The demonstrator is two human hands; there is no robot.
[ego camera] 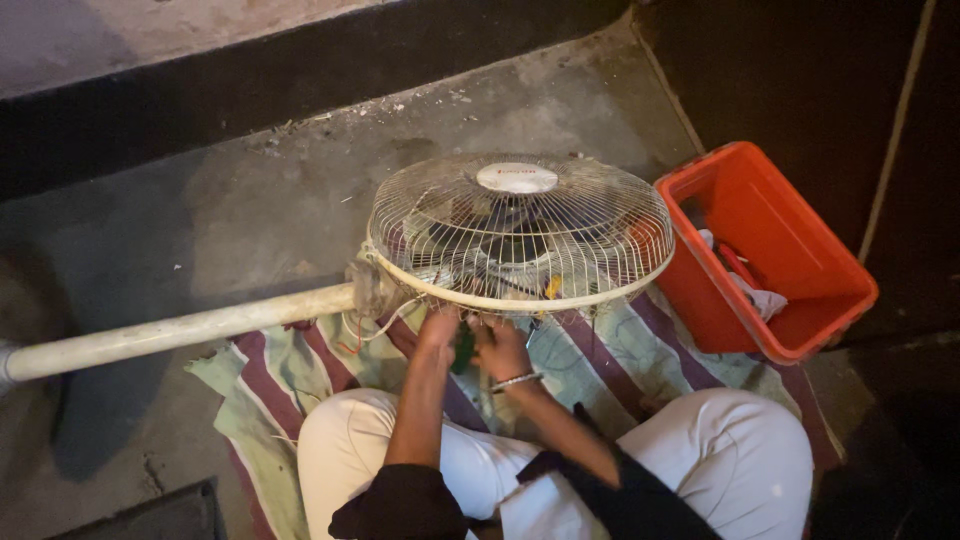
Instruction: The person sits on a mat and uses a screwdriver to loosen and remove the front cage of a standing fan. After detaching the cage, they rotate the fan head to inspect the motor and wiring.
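A: We're right over the pedestal fan (518, 232), lying tipped on the striped cloth (290, 375), wire guard facing up at us, both our hands tucked under its near rim.

B: And between them there's a small dark green part (463, 347) — left hand (438, 328) curled against it, fingers hidden beneath the guard, so we can't tell how firmly it grips. Right hand (500, 350), bangle on the wrist, is closed around the same piece from the other side.

A: How does this thing handle, do we think?

B: Top-heavy, we'd judge. The guard wires look thin and springy, so they'd bend if we pulled there. The outer ring or the motor housing behind seems the safer hold.

A: Loose wires (370, 325) trail out where the pale pole (180, 330) joins the head, so that's delicate too.

B: The pole runs off left over the concrete floor (250, 200). To the right, an orange plastic bin (790, 300) with bits inside.
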